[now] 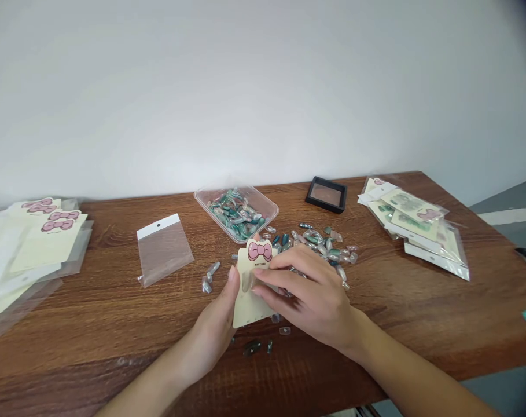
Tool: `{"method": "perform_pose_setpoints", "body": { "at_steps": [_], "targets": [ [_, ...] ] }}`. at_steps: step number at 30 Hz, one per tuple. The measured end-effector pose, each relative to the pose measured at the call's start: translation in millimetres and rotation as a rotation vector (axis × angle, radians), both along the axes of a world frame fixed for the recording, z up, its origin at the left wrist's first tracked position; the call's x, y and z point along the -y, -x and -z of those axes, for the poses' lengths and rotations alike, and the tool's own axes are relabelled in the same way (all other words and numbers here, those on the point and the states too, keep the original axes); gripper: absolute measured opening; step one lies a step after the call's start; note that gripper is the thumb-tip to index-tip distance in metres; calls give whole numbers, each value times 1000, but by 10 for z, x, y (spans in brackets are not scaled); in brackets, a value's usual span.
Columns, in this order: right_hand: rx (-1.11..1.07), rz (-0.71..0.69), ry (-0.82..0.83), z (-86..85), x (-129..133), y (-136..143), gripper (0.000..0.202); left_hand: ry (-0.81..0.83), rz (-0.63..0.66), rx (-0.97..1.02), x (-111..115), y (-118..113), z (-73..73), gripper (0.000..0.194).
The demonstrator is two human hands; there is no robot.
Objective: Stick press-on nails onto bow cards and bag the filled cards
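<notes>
My left hand (214,324) holds a cream backing card (249,310) upright by its left edge, thumb in front. The card carries a pink bow print at its top. A pale, glossy press-on nail (246,281) lies on the card's face. My right hand (321,292) is over the card, thumb and fingertips closed together on another press-on nail (253,281) beside the first, mostly covered by the fingertips. Behind my right hand spreads a pile of loose green, clear and pinkish press-on nails (326,246), partly hidden by it.
A clear plastic tub (268,209) of nails stands near the wall. Left of it lies a clear bag (167,250), and at far left a stack of bow cards (41,249) and bags. A black frame (341,200) and bagged nail sets (423,223) lie at right. Single nails (252,347) lie near me.
</notes>
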State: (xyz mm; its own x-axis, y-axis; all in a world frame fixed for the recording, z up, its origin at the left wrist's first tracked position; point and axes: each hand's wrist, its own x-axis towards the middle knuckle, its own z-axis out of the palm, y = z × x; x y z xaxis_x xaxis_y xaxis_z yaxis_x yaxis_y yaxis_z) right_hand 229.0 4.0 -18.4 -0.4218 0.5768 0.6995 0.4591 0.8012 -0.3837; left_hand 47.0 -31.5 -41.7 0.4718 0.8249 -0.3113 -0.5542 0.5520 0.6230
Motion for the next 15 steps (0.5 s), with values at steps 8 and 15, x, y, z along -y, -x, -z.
{"method": "perform_pose_setpoints", "body": {
  "at_steps": [8, 15],
  "targets": [
    [-25, 14, 8, -45, 0, 25, 6, 4, 2, 5, 12, 33, 30, 51],
    [-16, 12, 14, -24, 10, 25, 15, -11, -7, 23, -4, -13, -114, 52]
  ]
}}
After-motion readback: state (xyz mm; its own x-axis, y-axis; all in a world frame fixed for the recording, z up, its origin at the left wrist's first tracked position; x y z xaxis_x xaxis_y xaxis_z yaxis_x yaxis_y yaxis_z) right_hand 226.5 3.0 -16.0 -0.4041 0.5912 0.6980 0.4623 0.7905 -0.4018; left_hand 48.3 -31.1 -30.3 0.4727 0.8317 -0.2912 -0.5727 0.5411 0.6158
